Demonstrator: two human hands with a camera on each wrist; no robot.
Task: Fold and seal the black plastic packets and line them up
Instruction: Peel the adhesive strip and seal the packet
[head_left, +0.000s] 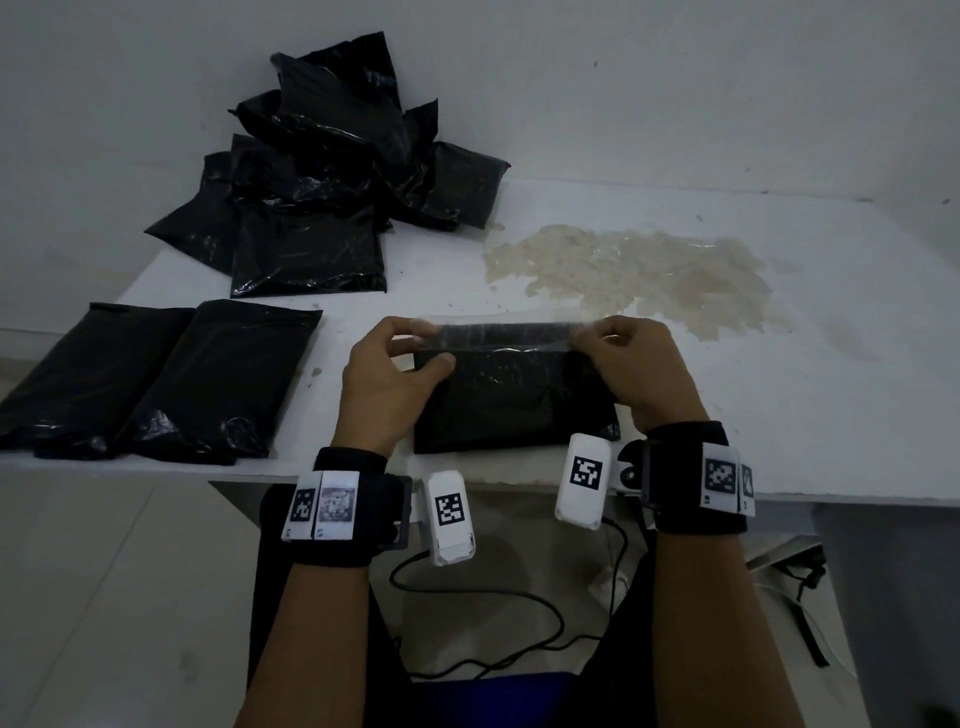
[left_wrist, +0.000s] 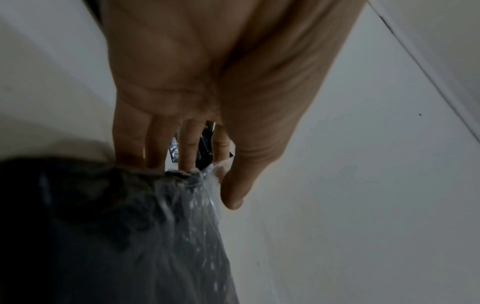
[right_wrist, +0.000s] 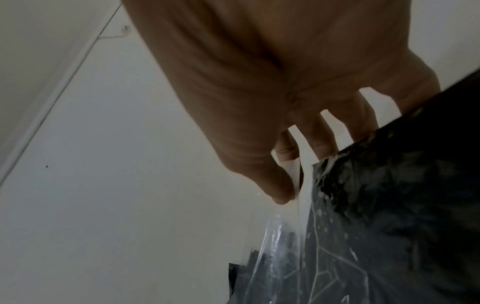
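Presently the black packet (head_left: 511, 400) lies at the counter's (head_left: 779, 415) near edge, its clear strip (head_left: 506, 332) pinched at each end by left hand (head_left: 387, 387) and right hand (head_left: 641, 371). Two packets (head_left: 156, 379) lie leftward; bare counter rightward. Wrist views alone show the pinching thumbs.

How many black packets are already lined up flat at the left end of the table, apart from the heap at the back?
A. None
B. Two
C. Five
B: two flat packets lie side by side at the table's left end, while both hands, left hand and right hand, grip a third packet.
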